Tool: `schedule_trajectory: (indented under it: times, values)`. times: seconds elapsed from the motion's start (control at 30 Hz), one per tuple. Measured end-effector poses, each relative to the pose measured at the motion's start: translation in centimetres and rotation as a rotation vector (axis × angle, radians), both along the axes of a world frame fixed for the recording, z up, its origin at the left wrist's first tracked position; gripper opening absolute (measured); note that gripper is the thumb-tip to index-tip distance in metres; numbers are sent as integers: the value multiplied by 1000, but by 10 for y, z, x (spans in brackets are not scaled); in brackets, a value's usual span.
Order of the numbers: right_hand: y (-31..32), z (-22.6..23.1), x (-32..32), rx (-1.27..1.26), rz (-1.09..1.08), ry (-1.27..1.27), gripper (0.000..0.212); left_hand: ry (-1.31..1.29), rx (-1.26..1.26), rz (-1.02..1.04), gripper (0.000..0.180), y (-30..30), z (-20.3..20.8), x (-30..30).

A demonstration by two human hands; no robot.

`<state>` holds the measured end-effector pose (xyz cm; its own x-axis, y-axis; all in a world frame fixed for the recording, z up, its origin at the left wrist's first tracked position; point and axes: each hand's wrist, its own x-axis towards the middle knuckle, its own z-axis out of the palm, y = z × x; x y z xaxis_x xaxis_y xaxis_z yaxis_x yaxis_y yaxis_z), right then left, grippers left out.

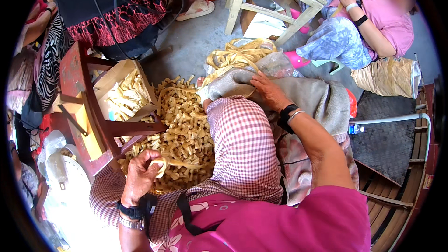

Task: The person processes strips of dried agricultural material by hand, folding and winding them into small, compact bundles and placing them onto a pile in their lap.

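My left hand (pixel 141 173) is closed, fingers and thumb pinching a pale yellow folded strip (pixel 162 168). A tail of the strip trails to the right over a pile of short yellow folded pieces (pixel 179 133). My right hand (pixel 270 92) lies with fingers stretched out over a grey cloth (pixel 310 98) across my knee. Its fingertips are close to a tangled bundle of long yellow strips (pixel 240 56), which rests on clear plastic. Whether they touch a strip, I cannot tell.
A red wooden bench (pixel 81 107) stands at left beside a cardboard box (pixel 150 94) of folded pieces. Ahead is a wooden stool (pixel 238 7). One person (pixel 382 28) sits at far right, holding a strip; another sits at upper left. A slatted bamboo seat (pixel 392 205) is at right.
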<state>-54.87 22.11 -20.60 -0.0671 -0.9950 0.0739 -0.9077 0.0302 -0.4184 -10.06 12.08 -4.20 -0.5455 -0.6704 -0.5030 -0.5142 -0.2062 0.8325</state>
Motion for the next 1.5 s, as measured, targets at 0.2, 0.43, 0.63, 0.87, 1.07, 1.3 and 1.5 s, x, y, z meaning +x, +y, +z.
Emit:
schedule_trajectory:
  times: [0.2, 0.43, 0.63, 0.87, 1.07, 1.3, 1.5]
  values:
    - [-7, 4, 25, -10, -6, 32, 41, 99, -26, 150, 5, 14, 4, 3]
    - [-26, 39, 47, -193, -62, -156, 37, 220, -130, 217, 5, 21, 3, 9]
    - [-57, 200, 142, -276, -114, -918, 25, 301, -174, 322, 12, 33, 7, 8]
    - [-22, 232, 285, -241, 426, -635, 38, 543, -275, 410, 18, 54, 12, 10]
    - [-8, 198, 308, 66, 350, -909, 32, 655, -143, 437, 22, 71, 18, 25]
    - [8, 192, 316, 74, 354, -997, 29, 969, 193, 419, 21, 78, 18, 47]
    - [7, 199, 317, 62, 396, -1112, 24, 1159, 362, 413, 41, 88, 23, 54]
